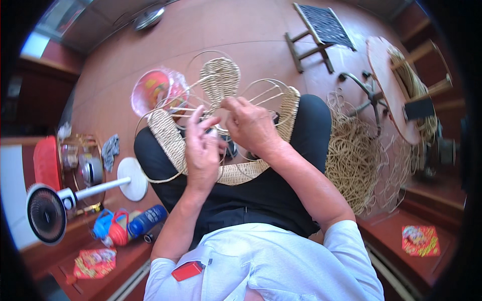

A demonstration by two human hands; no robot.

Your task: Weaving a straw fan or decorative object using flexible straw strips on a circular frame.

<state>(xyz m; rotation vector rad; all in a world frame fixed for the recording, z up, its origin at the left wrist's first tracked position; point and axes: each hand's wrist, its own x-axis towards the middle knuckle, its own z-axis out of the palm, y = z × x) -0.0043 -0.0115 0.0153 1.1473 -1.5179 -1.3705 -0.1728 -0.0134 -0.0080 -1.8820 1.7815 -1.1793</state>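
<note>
On my lap rests a wicker-like frame (pixel 165 138) wrapped in pale straw-coloured cord, its two arms and front bar forming a U. At its far side an oval woven panel (pixel 221 78) stands out, with bare cord-wrapped spokes beside it. Near the narrow base of that panel, my right hand (pixel 253 125) is closed with fingertips pinched on a strand of cord; the exact grip is partly hidden. My left hand (pixel 202 150) hovers just left of it, fingers spread and nothing plainly held. Thin cord loops (pixel 271 80) arch over both sides of the frame.
A large heap of loose cord (pixel 351 165) lies on the floor at right, beside a wheeled base and tabletop (pixel 381 75). A pink basin (pixel 145 95) stands beyond the frame. At left are a white fan (pixel 47 213) and bottles (pixel 148 220); a woven-seat stool (pixel 326 25) is far right.
</note>
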